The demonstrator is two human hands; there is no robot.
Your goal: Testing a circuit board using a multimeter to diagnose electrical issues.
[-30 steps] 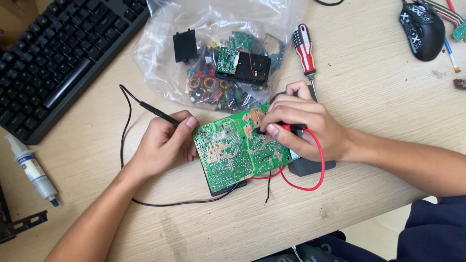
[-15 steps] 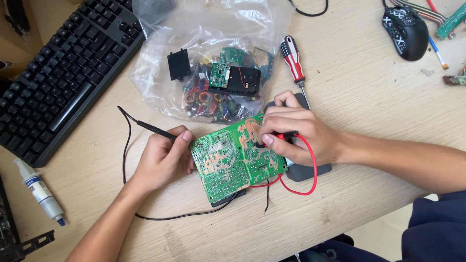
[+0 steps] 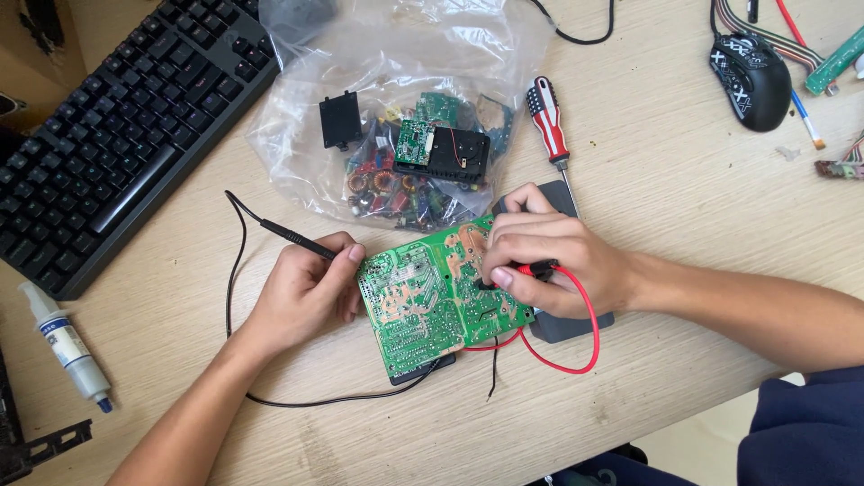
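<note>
A green circuit board (image 3: pixel 423 301) lies solder side up on the wooden desk (image 3: pixel 666 180), over a dark block. My left hand (image 3: pixel 301 292) holds a black test probe (image 3: pixel 297 240) at the board's left edge; its black lead loops around under the board. My right hand (image 3: pixel 549 261) pinches a red test probe (image 3: pixel 531 268) and presses its tip onto the board's right half. The red lead (image 3: pixel 585 346) curves below that hand. A grey meter body (image 3: pixel 567 326) sits mostly hidden under my right hand.
A clear plastic bag (image 3: pixel 405 108) of electronic parts lies behind the board. A red-handled screwdriver (image 3: pixel 549 121) rests beside it. A black keyboard (image 3: pixel 117 135) is at left, a black mouse (image 3: pixel 751 76) at far right, a small white tube (image 3: pixel 63 346) at lower left.
The view has shifted slightly. My right hand has slid the red probe tip a little lower on the board. My left hand keeps the black probe in place.
</note>
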